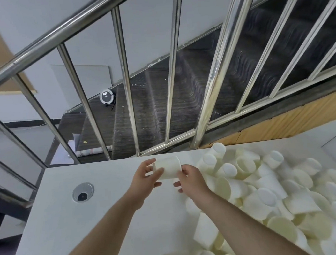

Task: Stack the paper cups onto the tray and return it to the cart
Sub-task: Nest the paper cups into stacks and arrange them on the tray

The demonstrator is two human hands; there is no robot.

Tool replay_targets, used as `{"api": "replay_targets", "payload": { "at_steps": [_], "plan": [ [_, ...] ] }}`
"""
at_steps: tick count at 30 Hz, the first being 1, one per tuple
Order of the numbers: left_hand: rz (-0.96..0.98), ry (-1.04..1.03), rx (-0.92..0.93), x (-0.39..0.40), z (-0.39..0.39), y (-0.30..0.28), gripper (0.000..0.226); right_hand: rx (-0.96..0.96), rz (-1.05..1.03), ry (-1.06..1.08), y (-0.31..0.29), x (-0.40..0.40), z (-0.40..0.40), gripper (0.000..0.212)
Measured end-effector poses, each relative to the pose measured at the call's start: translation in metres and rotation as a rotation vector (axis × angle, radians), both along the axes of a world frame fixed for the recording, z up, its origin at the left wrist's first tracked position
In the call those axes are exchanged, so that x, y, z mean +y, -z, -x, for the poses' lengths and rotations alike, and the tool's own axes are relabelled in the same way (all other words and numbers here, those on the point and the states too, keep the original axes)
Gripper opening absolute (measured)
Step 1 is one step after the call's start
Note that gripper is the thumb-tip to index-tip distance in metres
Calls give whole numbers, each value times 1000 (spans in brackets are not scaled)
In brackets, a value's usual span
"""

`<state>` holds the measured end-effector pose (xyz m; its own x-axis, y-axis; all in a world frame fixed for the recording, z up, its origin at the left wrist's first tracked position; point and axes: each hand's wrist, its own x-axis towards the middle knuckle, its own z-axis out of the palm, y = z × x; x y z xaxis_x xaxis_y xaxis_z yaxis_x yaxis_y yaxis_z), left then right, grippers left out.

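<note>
Your 2 forearms reach forward and converge over the white table (101, 214), bare from the elbows down. Your left hand (145, 176) comes in from the lower left, its fingers curled around the narrow end of a paper cup (167, 168), thumb on the near side and fingertips wrapping over the top. Your right hand (190, 178) meets it from the lower right, pinching the cup's wider end between thumb and forefinger, while the other fingers curl loosely below and hold nothing. The cup lies on its side in the air, held just above the tabletop between both hands, near the table's far edge.

To the right of your hands, a loose pile of paper cups (281, 196) sprawls across the table's right half, lying on their sides, tilted and overlapping, some showing open mouths and others their flat bases. A few more sit near the bottom edge of the view beside your right forearm.

On the table's left part, a round cable grommet (82, 192) is set into the surface, well apart from your hands. Beyond the table's far edge stands a steel railing (126, 78) with slanted bars, and through it you look down on a dark staircase (180, 97). A round white device (107, 96) sits on the landing, against a pale wall.
</note>
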<state>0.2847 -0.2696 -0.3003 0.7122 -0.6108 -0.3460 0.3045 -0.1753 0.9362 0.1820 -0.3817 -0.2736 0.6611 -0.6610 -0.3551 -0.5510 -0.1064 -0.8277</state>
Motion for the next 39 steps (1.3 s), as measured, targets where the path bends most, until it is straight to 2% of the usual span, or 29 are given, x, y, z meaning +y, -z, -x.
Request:
{"api": "replay_targets", "payload": {
  "at_steps": [3, 5, 7, 9, 12, 17, 20, 22, 24, 28, 33, 35, 37, 39],
  "plan": [
    [28, 35, 99, 12, 6, 4, 42, -50, 8, -12, -4, 4, 2, 21],
    [-44, 100, 53, 19, 6, 10, 57, -38, 145, -118, -1, 5, 5, 21],
    [-133, 204, -113, 24, 5, 16, 76, 44, 314, -312, 4, 6, 9, 20],
    [-231, 312, -371, 28, 5, 20, 89, 136, 490, -554, 7, 9, 12, 21],
    [-334, 421, -688, 33, 7, 26, 94, 200, 584, -755, 12, 16, 14, 28],
    [-450, 423, -811, 35, 14, 36, 83, 198, 531, -840, 18, 24, 16, 43],
    [-552, 391, -789, 39, 14, 41, 79, 133, 528, -729, 20, 18, 17, 47],
    [-603, 390, -769, 42, 14, 43, 77, 134, 612, -598, 24, 8, 15, 46],
    [-647, 409, -763, 45, 15, 44, 76, 234, 672, -510, 28, -4, 14, 52],
    [-680, 451, -773, 50, 16, 47, 83, 393, 633, -454, 36, -20, 8, 64],
    [-687, 480, -812, 49, 13, 43, 99, 439, 667, -441, 47, -25, -2, 50],
    [-652, 451, -832, 45, 11, 39, 98, 408, 648, -392, 50, -25, -3, 47],
    [-604, 404, -841, 40, 10, 34, 96, 299, 575, -300, 50, -26, -4, 47],
    [-529, 328, -807, 33, 9, 28, 94, 119, 341, -104, 43, -26, -6, 41]
  ]
}}
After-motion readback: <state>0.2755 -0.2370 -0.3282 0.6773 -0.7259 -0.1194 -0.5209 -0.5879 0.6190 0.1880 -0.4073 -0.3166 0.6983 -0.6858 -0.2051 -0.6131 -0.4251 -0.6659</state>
